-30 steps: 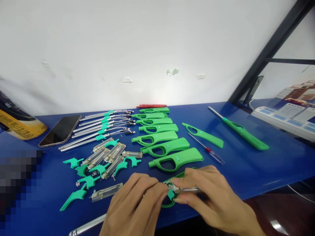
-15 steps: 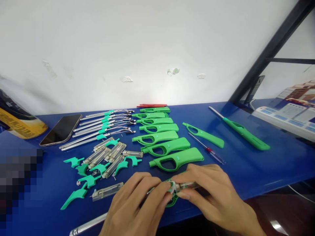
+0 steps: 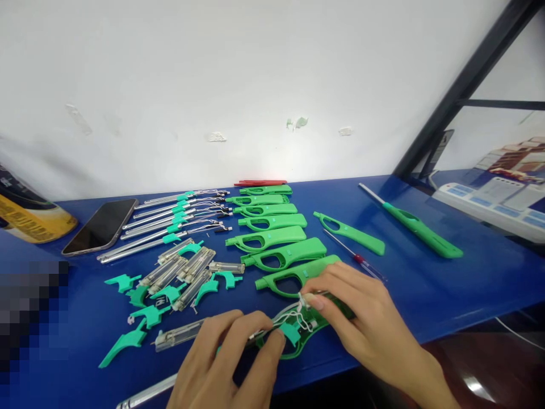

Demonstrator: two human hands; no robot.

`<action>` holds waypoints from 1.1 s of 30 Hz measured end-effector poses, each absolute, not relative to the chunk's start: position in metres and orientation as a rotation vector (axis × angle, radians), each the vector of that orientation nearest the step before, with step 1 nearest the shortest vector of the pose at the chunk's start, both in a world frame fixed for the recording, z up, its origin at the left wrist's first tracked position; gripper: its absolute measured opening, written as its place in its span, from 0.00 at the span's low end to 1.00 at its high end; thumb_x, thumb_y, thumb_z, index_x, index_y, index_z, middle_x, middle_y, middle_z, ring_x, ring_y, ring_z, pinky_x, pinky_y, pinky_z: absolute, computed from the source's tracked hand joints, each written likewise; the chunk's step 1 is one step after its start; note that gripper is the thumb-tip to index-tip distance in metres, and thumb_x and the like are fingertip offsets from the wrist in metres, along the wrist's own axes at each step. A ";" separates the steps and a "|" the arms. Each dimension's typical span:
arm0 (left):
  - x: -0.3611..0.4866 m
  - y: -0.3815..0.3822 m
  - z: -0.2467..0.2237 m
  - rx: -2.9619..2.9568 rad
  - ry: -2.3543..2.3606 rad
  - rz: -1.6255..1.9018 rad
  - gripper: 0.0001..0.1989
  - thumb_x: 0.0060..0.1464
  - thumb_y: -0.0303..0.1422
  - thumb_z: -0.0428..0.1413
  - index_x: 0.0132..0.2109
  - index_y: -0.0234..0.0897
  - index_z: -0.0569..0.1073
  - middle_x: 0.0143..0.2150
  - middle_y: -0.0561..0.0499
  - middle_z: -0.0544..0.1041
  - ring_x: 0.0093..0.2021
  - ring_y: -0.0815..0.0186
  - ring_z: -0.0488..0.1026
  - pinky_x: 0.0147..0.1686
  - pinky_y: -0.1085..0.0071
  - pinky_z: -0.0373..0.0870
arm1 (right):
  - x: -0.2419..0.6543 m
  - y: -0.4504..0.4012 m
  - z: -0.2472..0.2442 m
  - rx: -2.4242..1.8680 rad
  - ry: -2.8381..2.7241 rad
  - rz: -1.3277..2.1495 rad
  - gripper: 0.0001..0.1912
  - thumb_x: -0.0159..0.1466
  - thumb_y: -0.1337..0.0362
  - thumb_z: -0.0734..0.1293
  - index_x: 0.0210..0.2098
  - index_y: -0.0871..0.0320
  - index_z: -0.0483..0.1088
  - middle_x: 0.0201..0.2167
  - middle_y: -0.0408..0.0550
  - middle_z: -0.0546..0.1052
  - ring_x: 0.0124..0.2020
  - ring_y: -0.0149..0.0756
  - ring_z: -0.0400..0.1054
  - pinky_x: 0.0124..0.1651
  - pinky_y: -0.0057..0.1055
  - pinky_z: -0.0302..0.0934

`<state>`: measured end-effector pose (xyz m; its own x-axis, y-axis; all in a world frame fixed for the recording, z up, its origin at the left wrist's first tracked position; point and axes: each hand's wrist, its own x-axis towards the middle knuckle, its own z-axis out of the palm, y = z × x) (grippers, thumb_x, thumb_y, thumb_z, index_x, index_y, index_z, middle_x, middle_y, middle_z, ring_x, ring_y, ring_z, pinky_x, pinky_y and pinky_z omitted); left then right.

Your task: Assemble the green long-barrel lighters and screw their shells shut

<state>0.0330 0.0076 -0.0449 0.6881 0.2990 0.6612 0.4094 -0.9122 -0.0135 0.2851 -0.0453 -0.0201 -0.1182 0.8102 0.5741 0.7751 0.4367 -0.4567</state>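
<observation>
An open green lighter shell [image 3: 293, 351] lies at the table's front edge, with white wires [image 3: 303, 319] and a teal trigger [image 3: 291, 333] showing in it. My left hand [image 3: 234, 358] is closed on the metal tube end at the shell's left part. My right hand [image 3: 361, 318] pinches a small white piece at the top of the wires, over the shell's right part. Its fingers partly cover the nearest closed green handle [image 3: 298, 275]. A metal tube [image 3: 147, 392] extends to the left from beneath my left hand.
Clear fuel tanks [image 3: 193, 272] and teal triggers [image 3: 130, 339] lie left of centre. Behind are metal tubes [image 3: 145, 241], a phone [image 3: 102, 227] and several green handles [image 3: 272, 221]. Rightward lie a screwdriver [image 3: 358, 258] and an assembled lighter [image 3: 419, 230].
My right hand has lifted and shifted slightly up, uncovering the wires and teal trigger in the shell. The fingers of my left hand have moved left and spread a little.
</observation>
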 end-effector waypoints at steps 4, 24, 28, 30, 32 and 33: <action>0.034 0.008 -0.042 -2.752 -0.653 -1.008 0.11 0.70 0.22 0.58 0.53 0.39 0.81 0.54 0.46 0.78 0.53 0.57 0.71 0.50 0.64 0.70 | 0.285 -0.046 -0.021 -1.381 -1.913 0.090 0.09 0.82 0.61 0.64 0.45 0.52 0.74 0.38 0.36 0.80 0.38 0.29 0.73 0.40 0.30 0.64; 0.034 0.008 -0.047 -2.784 -0.646 -0.968 0.11 0.74 0.21 0.53 0.56 0.35 0.78 0.55 0.45 0.77 0.56 0.58 0.72 0.55 0.63 0.70 | 0.282 -0.045 -0.023 -1.431 -2.005 0.069 0.11 0.83 0.54 0.61 0.47 0.49 0.71 0.38 0.34 0.80 0.37 0.27 0.76 0.38 0.29 0.62; 0.035 0.008 -0.045 -2.803 -0.664 -0.951 0.12 0.74 0.22 0.53 0.55 0.38 0.78 0.54 0.46 0.78 0.54 0.60 0.73 0.50 0.65 0.72 | 0.282 -0.044 -0.024 -1.439 -2.019 0.063 0.11 0.83 0.52 0.61 0.48 0.48 0.71 0.39 0.33 0.80 0.38 0.28 0.76 0.39 0.30 0.62; 0.035 0.009 -0.044 -2.805 -0.682 -0.954 0.13 0.74 0.21 0.52 0.55 0.39 0.78 0.53 0.46 0.77 0.52 0.61 0.73 0.48 0.67 0.73 | 0.282 -0.044 -0.025 -1.446 -2.020 0.064 0.11 0.82 0.52 0.61 0.48 0.48 0.70 0.39 0.33 0.80 0.38 0.29 0.76 0.39 0.30 0.62; 0.035 0.009 -0.043 -2.799 -0.694 -0.952 0.15 0.73 0.21 0.50 0.56 0.40 0.78 0.53 0.46 0.77 0.52 0.61 0.73 0.45 0.68 0.74 | 0.282 -0.044 -0.025 -1.450 -2.020 0.064 0.10 0.82 0.52 0.61 0.48 0.48 0.70 0.39 0.33 0.81 0.38 0.29 0.77 0.39 0.30 0.62; 0.035 0.009 -0.042 -2.793 -0.699 -0.946 0.16 0.73 0.21 0.49 0.56 0.40 0.78 0.54 0.46 0.77 0.52 0.61 0.73 0.45 0.69 0.74 | 0.282 -0.044 -0.025 -1.450 -2.020 0.064 0.10 0.82 0.52 0.61 0.49 0.48 0.70 0.40 0.33 0.81 0.39 0.29 0.77 0.39 0.30 0.62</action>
